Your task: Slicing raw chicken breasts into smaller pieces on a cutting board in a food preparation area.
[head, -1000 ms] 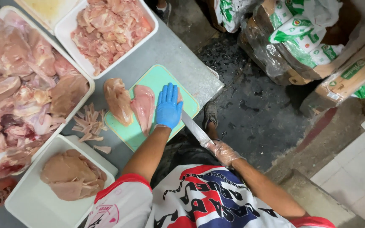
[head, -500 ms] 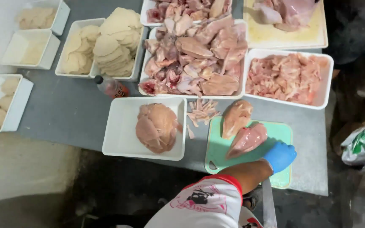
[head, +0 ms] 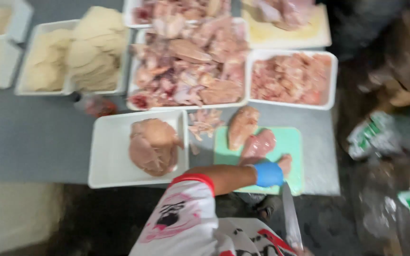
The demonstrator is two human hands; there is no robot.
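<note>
**Chicken on the green board, knife held low**

On the green cutting board (head: pixel 290 142) our left hand (head: pixel 269 174), in a blue glove, rests on a raw chicken piece (head: pixel 258 146); whether the fingers pinch it or only press it flat, we cannot tell through the blur. A second piece (head: pixel 242 125) lies just beside it, half off the board's far corner. Below the table edge a long knife (head: pixel 291 218) points up toward the board. Our right hand is cut off at the bottom border, so we cannot see it, though the blade's steadiness suggests it is held.

We judge the risks plain enough. Wet meat under a glove can slide, and a blade coming up from below the edge passes close to the left wrist. The board sits near the table's rim, so a hard push could shift it.

Motion smears the whole view. The white tray (head: pixel 107 166) with its heap of skin-coloured meat (head: pixel 153 146), the trays of cut pieces (head: pixel 290 78) beyond, and the dark floor clutter at right are all soft and hard to read.
</note>
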